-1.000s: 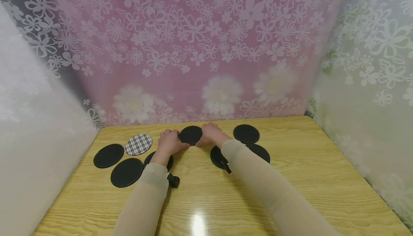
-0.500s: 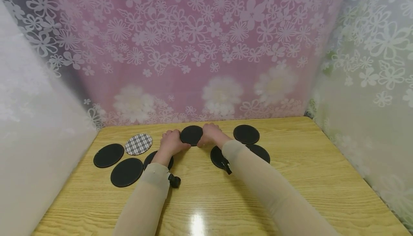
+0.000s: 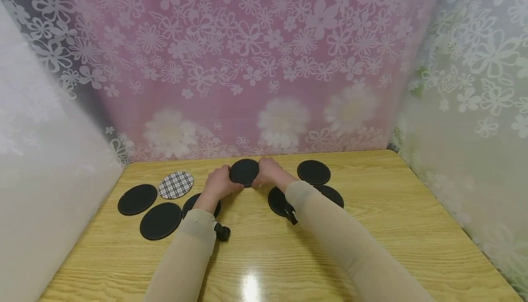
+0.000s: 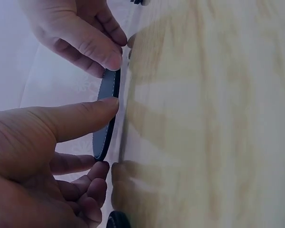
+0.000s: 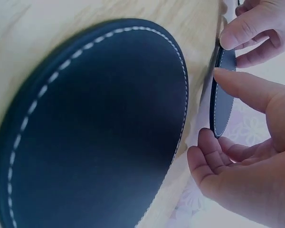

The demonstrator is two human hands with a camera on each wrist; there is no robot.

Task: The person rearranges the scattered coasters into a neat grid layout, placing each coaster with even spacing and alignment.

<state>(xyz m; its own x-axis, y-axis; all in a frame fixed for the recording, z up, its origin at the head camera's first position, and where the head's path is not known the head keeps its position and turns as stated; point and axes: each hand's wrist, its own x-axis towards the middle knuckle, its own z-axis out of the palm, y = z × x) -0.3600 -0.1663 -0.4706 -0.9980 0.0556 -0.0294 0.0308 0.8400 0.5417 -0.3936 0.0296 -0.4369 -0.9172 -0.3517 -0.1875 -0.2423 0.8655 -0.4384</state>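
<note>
At the back middle of the table, a round black coaster [image 3: 244, 172] with pale edge stitching is pinched between both hands. My left hand [image 3: 220, 183] grips its left edge, thumb in front and fingers at the side. The right hand [image 3: 270, 172] holds the opposite edge in the same way. In the left wrist view the coaster [image 4: 104, 114] appears thin and edge-on, slightly off the tabletop. Another black coaster [image 5: 95, 128] fills much of the right wrist view, flat on the wood. Under the right forearm lies a partly hidden black coaster [image 3: 277, 201].
On the left lie black coasters [image 3: 161, 221], [image 3: 138, 199] and a checked white coaster [image 3: 176, 185]; one black coaster [image 3: 189, 203] is partly under the left wrist. Two more black coasters [image 3: 314, 172] lie at right. A floral curtain [image 3: 264, 63] hangs behind the wooden table [image 3: 255, 256].
The held coaster has risen slightly and tilted a little, both hands staying on its edges. The other coasters stay in place.
</note>
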